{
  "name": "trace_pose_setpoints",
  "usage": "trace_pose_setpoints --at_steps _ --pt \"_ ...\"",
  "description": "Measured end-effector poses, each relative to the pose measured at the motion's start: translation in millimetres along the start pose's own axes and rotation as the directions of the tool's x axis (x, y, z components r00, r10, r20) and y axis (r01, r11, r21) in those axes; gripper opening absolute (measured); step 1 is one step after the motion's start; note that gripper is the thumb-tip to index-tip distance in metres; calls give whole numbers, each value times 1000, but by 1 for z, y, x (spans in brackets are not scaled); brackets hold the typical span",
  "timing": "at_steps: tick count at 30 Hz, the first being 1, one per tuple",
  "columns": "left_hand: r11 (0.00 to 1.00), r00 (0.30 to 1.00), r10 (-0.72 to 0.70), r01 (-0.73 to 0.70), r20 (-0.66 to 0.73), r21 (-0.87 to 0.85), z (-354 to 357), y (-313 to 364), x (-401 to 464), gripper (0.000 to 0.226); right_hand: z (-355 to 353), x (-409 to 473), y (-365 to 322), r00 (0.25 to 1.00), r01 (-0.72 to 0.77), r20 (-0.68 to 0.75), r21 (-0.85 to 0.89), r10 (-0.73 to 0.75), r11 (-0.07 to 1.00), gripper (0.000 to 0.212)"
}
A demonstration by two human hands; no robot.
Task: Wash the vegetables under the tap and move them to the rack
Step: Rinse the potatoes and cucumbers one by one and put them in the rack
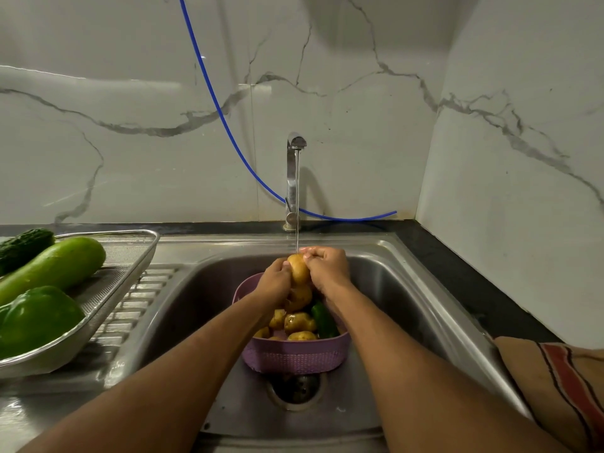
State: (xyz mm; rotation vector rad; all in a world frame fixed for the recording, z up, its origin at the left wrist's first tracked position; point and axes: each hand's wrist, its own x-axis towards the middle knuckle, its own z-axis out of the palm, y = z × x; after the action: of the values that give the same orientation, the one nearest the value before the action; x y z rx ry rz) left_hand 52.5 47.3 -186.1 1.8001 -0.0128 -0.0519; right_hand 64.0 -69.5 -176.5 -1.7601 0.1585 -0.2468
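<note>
Now both hands, left hand (276, 282) and right hand (327, 268), grip a potato (298, 271) upright under the tap (295, 178); the rack (130, 276) lies left.

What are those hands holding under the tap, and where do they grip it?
A potato: the left hand grips its left side, the right hand its top and right side.

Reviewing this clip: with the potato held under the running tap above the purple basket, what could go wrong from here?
1. The wet potato, gripped by the left hand and right hand, could slip and drop into the purple basket or the sink.
2. The rack already holds a gourd and green pepper, so added potatoes might roll.
</note>
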Motion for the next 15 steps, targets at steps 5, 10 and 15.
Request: trace_pose_setpoints --at_steps 5,10,15 --pt "987 992 51 -67 -114 -143 -1 6 1 38 3 -5 -12 987 -121 129 215 95 969 24" --pt "977 993 56 -77 -106 -201 4 10 -2 35 4 -5 -10 986 -152 99 221 133 963 18" --pt "976 995 61 -76 -78 -203 2 11 3 33 6 -4 -10 983 -186 27 177 184 967 27"
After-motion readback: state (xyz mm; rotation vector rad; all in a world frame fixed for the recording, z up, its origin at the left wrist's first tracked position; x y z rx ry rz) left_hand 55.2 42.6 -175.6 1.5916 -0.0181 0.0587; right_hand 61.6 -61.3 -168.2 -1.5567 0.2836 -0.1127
